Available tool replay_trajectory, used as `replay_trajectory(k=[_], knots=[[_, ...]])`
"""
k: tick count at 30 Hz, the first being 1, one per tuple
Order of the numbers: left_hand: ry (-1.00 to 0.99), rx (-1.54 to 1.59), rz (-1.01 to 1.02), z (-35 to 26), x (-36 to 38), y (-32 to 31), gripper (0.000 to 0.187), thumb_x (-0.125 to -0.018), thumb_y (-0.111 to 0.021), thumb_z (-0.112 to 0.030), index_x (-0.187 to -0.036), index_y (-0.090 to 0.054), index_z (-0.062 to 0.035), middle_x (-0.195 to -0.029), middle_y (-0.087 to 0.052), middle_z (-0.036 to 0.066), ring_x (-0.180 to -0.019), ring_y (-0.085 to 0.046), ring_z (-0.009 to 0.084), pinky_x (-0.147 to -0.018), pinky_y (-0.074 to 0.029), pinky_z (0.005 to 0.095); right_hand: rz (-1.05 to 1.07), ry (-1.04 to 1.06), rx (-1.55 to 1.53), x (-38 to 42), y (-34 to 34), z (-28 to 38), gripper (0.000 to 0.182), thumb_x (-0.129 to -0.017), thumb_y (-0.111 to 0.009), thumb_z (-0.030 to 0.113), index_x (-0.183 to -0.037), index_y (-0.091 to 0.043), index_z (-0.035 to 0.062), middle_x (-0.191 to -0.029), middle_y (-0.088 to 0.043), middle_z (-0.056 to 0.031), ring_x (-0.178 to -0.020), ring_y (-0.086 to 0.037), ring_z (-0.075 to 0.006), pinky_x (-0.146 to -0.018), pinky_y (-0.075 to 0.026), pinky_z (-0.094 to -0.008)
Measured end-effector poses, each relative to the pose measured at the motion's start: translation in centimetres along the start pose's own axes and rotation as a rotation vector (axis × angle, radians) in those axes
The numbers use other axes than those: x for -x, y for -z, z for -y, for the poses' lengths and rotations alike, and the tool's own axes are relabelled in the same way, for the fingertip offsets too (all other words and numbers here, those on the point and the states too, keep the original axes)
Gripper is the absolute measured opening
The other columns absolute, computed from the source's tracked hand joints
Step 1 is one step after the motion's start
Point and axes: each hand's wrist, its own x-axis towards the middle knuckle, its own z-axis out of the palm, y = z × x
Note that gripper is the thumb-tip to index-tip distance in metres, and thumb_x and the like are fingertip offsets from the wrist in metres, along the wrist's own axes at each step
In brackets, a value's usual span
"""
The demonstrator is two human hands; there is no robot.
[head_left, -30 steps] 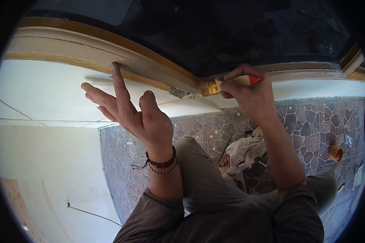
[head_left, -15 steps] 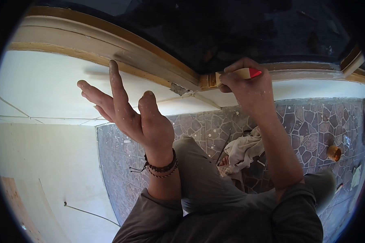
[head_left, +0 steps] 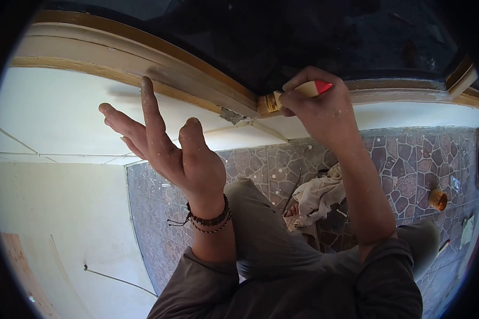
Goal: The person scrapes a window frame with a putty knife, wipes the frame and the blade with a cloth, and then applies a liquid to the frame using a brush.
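My right hand [head_left: 324, 109] grips a paintbrush [head_left: 306, 90] with a pale wooden handle and a red tip. Its bristles press against the wooden window frame [head_left: 197, 80] at the corner where two lengths meet. Dark glass [head_left: 303, 42] fills the frame above. My left hand [head_left: 181, 154] hangs in the air before the white wall [head_left: 64, 101], fingers spread, holding nothing. Brownish coating shows on parts of the frame, while other stretches look paler. Just below the corner is a rough grey patch [head_left: 231, 116].
On the stone-patterned floor [head_left: 404, 159] stands a small container [head_left: 438, 200] with orange-brown contents. A crumpled pale cloth [head_left: 319, 196] lies near my foot. Another brush-like tool [head_left: 444, 246] rests by my knee, and a thin cable [head_left: 120, 279] runs along the left wall.
The brush has shifted slightly left along the frame at the corner, and its handle now tilts up more. My left hand stays nearly where it was, still spread.
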Motion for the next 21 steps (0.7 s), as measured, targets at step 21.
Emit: replay_trajectory(k=[21], knots=[[0.023, 0.017, 0.011, -0.1, 0.0, 0.0, 0.020, -0.080, -0.049, -0.002, -0.065, -0.061, -0.0042, -0.137, -0.058, 0.002, -0.148, -0.006, 0.0399, -0.117, -0.016, 0.0498, 0.004, 0.102, -0.007, 0.7, -0.2, 0.6, 0.008, -0.079, -0.069, 0.003, -0.084, -0.063, 0.0006, -0.072, -0.066, -0.0069, -0.070, -0.065, -0.0115, -0.064, -0.051, -0.0253]])
